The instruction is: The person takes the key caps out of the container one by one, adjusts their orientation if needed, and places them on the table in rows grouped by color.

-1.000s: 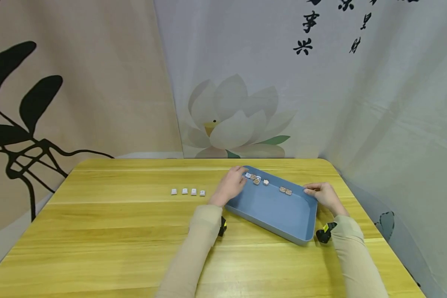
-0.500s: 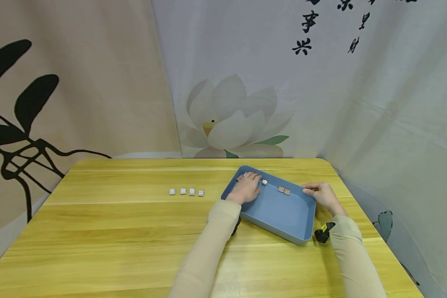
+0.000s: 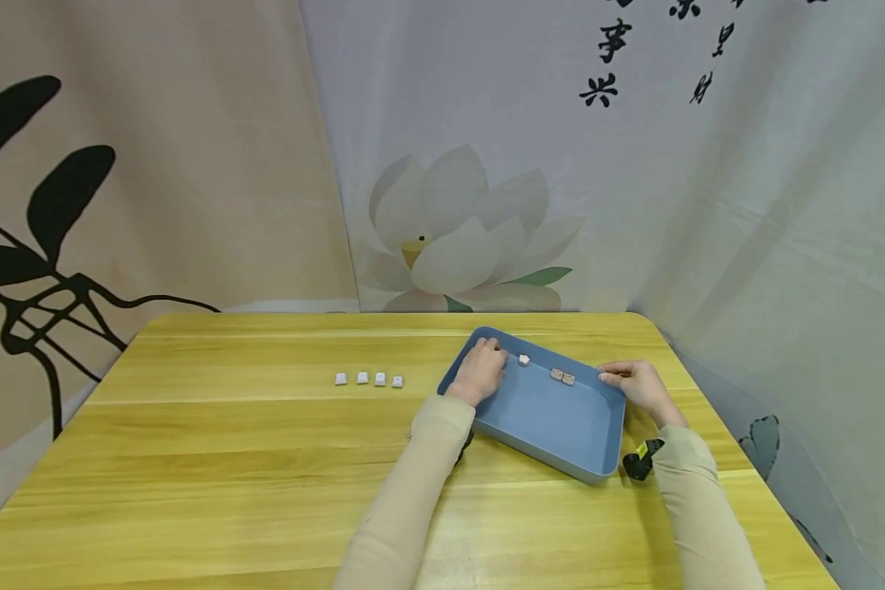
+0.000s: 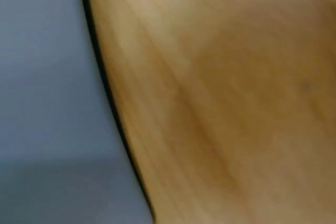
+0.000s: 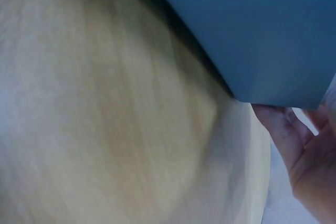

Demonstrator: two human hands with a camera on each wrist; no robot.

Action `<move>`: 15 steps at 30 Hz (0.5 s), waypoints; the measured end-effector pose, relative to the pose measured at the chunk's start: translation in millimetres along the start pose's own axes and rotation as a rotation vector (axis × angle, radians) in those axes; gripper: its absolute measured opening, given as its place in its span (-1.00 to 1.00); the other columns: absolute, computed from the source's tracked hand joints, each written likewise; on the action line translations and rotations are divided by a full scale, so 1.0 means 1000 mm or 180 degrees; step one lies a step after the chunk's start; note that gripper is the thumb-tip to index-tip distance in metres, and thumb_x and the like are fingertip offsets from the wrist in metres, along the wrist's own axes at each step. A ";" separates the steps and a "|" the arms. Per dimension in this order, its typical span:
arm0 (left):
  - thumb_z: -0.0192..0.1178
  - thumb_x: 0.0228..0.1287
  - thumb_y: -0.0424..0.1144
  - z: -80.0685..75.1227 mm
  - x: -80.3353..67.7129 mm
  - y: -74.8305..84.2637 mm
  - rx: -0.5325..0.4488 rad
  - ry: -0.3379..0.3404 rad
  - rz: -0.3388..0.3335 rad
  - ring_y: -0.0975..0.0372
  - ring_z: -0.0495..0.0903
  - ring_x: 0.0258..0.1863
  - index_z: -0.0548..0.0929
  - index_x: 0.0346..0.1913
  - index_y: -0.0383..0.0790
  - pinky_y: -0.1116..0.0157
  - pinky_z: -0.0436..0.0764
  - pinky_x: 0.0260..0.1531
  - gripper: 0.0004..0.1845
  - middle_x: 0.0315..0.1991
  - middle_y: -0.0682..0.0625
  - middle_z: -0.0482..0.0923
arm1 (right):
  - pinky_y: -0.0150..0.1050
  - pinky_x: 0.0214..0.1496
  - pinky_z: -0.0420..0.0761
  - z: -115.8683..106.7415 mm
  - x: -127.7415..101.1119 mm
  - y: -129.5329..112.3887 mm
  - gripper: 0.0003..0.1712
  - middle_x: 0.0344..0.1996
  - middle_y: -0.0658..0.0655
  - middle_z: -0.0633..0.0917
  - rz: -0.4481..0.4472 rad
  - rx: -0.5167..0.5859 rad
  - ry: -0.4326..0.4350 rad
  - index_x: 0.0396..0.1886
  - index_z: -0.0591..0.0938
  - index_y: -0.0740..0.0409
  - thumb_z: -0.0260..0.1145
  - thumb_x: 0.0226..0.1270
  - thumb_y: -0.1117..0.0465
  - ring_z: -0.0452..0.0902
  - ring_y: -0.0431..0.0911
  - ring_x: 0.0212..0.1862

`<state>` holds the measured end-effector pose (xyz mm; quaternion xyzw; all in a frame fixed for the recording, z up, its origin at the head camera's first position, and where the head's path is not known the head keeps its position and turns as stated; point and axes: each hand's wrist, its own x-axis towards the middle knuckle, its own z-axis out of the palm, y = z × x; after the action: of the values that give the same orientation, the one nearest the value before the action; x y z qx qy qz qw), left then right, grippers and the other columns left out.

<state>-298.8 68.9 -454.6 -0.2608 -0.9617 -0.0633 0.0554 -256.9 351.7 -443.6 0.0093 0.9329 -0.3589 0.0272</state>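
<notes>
- A yellow wooden table point(image 3: 265, 459) is seen in front of printed fabric backdrops; a lotus flower print point(image 3: 460, 238) is shown behind it.
- A blue tray point(image 3: 553, 418) is set at an angle on the right part of the table, its far corner pointing away from the person.
- The left hand point(image 3: 481, 369) is placed inside the tray at its far-left corner, fingers curled down over small pieces there. Whether anything is actually pinched cannot be told; the fingertips are hidden.
- The right hand point(image 3: 637, 385) is laid against the tray's right rim, fingers curled onto the edge, gripping it.
- One small tile point(image 3: 524, 360) is seen in the tray just beside the left hand's fingers, toward the right.
- A pair of brown tiles point(image 3: 563, 377) is lying further right along the tray's far wall, between the two hands, touching each other.
- Four white tiles point(image 3: 369, 379) are lined up in a row on the table, well apart from the tray, to its left.
- Left wrist view: blurred, only tray edge and wood are shown.
</notes>
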 end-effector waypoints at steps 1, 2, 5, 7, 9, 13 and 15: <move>0.20 0.31 -0.18 0.000 0.000 -0.001 0.0008 0.0025 -0.0001 0.16 0.51 0.01 0.67 0.01 -0.06 0.31 0.54 0.06 -0.75 0.02 0.00 0.57 | 0.00 0.06 0.60 0.000 0.000 0.000 -0.59 0.15 0.40 0.55 0.0003 0.0001 -0.0004 0.10 0.59 0.33 0.17 0.41 0.14 0.50 0.24 0.13; 0.21 0.30 -0.18 0.000 0.000 -0.001 -0.0014 0.0043 -0.0009 0.16 0.53 0.00 0.68 0.00 -0.06 0.32 0.54 0.06 -0.76 -0.01 0.00 0.59 | 0.01 0.06 0.60 0.000 0.000 0.000 -0.59 0.15 0.40 0.56 0.0006 0.0008 -0.0003 0.10 0.59 0.33 0.17 0.41 0.14 0.50 0.24 0.13; 0.22 0.29 -0.24 0.001 -0.001 -0.003 -0.0107 0.0088 -0.0014 0.17 0.57 -0.05 0.69 -0.07 -0.08 0.33 0.57 0.02 -0.81 -0.07 -0.01 0.61 | 0.02 0.07 0.60 0.000 0.000 0.000 -0.58 0.14 0.40 0.56 -0.0004 -0.0004 -0.0005 0.10 0.59 0.33 0.17 0.41 0.13 0.50 0.24 0.14; 0.23 0.27 -0.28 0.001 -0.001 -0.004 -0.0183 0.0130 -0.0009 0.17 0.60 -0.10 0.71 -0.13 -0.10 0.34 0.60 -0.04 -0.85 -0.11 -0.01 0.62 | 0.02 0.07 0.60 0.000 0.000 0.000 -0.58 0.14 0.40 0.56 -0.0016 -0.0017 -0.0006 0.10 0.59 0.34 0.17 0.41 0.13 0.50 0.24 0.14; 0.22 0.27 -0.32 0.002 -0.001 -0.004 -0.0243 0.0166 0.0010 0.18 0.62 -0.12 0.71 -0.18 -0.12 0.34 0.61 -0.08 -0.87 -0.14 -0.01 0.64 | 0.01 0.06 0.60 0.000 0.001 -0.001 -0.58 0.13 0.40 0.56 -0.0023 -0.0027 -0.0005 0.10 0.59 0.34 0.17 0.41 0.13 0.51 0.24 0.13; 0.22 0.27 -0.33 0.001 -0.002 -0.006 -0.0292 0.0187 0.0070 0.20 0.63 -0.10 0.72 -0.15 -0.13 0.35 0.63 -0.10 -0.85 -0.11 0.00 0.65 | 0.00 0.04 0.61 0.001 0.001 0.000 -0.58 0.12 0.41 0.57 -0.0046 -0.0034 0.0012 0.09 0.59 0.35 0.18 0.40 0.13 0.52 0.24 0.11; 0.22 0.27 -0.34 0.000 -0.003 -0.006 -0.0328 0.0223 0.0120 0.20 0.63 -0.08 0.72 -0.12 -0.14 0.36 0.63 -0.09 -0.83 -0.09 0.00 0.66 | 0.00 0.04 0.61 0.001 0.002 0.000 -0.57 0.12 0.41 0.57 -0.0034 -0.0019 0.0020 0.09 0.59 0.34 0.18 0.40 0.12 0.52 0.23 0.12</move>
<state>-299.4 61.9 -455.9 -0.2790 -0.9496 -0.1207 0.0767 -258.7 350.7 -444.8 0.0054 0.9341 -0.3562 0.0223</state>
